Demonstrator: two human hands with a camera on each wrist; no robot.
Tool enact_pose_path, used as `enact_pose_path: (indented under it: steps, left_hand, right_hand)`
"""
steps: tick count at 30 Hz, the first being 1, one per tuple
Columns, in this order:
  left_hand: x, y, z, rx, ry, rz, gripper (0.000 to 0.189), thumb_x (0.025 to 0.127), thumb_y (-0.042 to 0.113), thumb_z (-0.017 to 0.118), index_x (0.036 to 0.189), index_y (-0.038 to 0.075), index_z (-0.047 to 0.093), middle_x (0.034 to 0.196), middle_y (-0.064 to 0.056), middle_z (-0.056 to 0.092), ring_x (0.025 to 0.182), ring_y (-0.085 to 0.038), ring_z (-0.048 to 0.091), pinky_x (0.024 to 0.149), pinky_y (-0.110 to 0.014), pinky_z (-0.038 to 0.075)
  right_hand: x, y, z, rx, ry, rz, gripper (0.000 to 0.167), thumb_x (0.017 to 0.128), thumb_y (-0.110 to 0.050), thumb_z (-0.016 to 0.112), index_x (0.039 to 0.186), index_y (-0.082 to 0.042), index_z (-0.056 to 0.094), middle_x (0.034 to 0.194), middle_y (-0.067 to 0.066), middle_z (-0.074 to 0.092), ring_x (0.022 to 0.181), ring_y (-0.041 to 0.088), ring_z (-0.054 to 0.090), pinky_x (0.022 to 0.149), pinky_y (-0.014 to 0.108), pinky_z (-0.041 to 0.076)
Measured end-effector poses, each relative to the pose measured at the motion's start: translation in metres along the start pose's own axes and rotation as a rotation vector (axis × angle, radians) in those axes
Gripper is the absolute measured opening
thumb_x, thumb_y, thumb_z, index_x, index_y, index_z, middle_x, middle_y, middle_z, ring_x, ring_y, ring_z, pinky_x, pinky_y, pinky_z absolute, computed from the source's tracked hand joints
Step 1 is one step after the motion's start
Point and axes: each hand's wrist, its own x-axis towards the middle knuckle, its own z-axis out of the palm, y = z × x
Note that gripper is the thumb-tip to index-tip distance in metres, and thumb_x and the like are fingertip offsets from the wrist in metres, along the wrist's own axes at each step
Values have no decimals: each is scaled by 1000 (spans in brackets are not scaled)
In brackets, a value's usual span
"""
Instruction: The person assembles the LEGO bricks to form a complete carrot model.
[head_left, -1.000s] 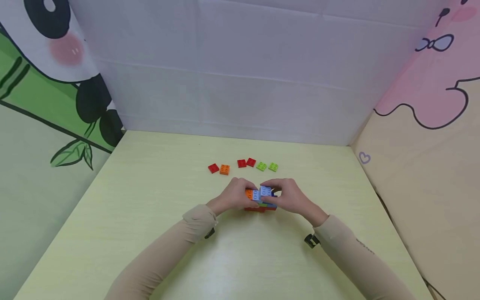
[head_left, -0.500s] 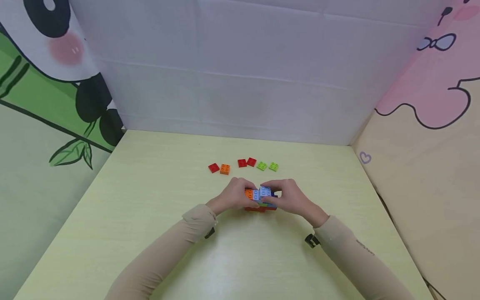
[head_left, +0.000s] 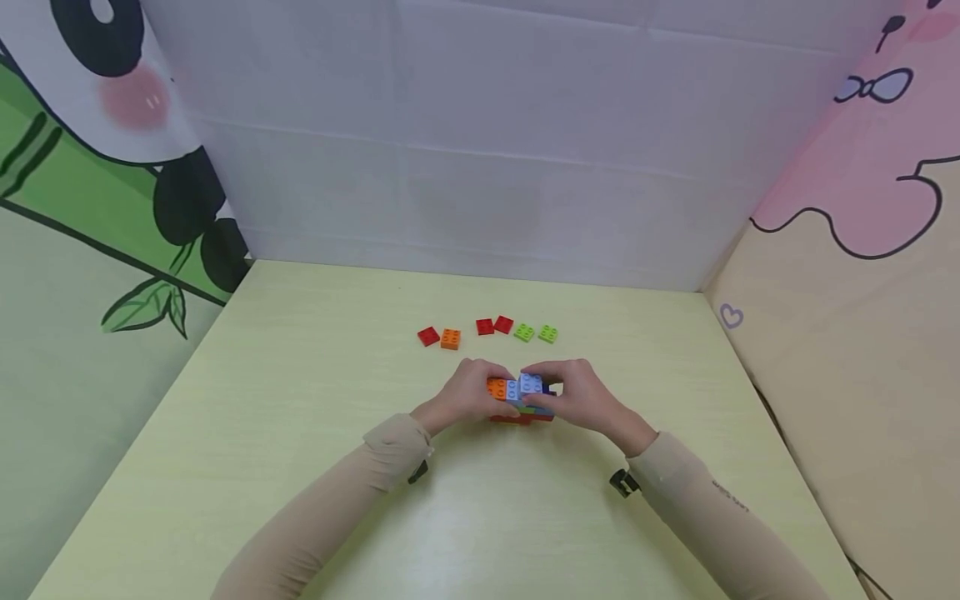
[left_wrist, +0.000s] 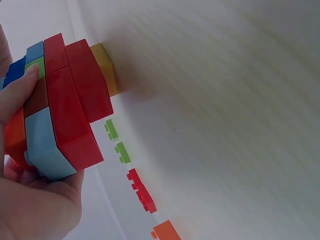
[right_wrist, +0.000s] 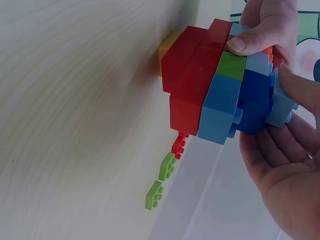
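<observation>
A stack of toy building bricks stands low over the table, with red layers and a yellow brick at the bottom. Light blue, dark blue, green and orange bricks make up its upper layers. My left hand grips the stack from the left, thumb along its near side, as the left wrist view also shows. A light blue brick sits at the top, on a dark blue brick. Thumb and fingers of my right hand pinch this top brick from the right. The hands hide parts of the stack.
Beyond the hands lie several loose bricks in a row: a red brick, an orange brick, two more red ones and two green bricks. A white back panel and printed side panels enclose the pale table.
</observation>
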Motion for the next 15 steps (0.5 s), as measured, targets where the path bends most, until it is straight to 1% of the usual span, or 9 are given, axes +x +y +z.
enact_pose_path:
  steps: [9,15]
  left_hand:
    - [0,0,0,2,6,1,36,70,32,86,101,19,73,97,9,61,92,-14,52,75,-29,46]
    - [0,0,-1,6,-3,-5,36,69,34,86,100,20,73,97,10,60,92,-14,51,75,-28,46]
  right_hand:
    - [0,1,1,-18,-3,-15,43,80,-26,79,118,-7,68,104,-4,67,87,11,62,74,28,52]
    - [-1,1,1,-27,-10,6,44,81,-26,78,119,-8,67,106,-4,66,89,10,62,75,26,52]
